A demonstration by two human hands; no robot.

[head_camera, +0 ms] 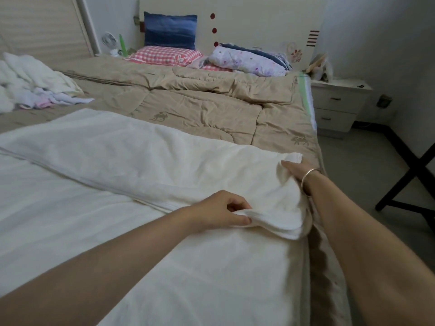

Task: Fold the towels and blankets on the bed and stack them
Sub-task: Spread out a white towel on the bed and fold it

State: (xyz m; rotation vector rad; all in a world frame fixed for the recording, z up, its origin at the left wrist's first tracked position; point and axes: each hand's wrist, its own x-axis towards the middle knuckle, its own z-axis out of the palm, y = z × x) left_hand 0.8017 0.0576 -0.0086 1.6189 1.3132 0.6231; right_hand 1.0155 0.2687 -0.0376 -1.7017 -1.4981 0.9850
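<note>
White soft blanket (146, 158) corner pinched between left hand (221, 210) thumb and fingers | right hand (297, 171) curls round the bunched fold just beside it | blanket spread flat over tan quilted comforter (200, 107), near its right edge | crumpled white towels (35, 76) heaped far left

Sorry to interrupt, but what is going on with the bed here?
A person is folding a large white blanket spread across the near end of the bed. Their left hand pinches its doubled edge, and their right hand, with a thin metal bangle on the wrist, grips the corner just beyond. A crumpled heap of white and pastel towels lies unfolded at the far left on the tan quilt.
</note>
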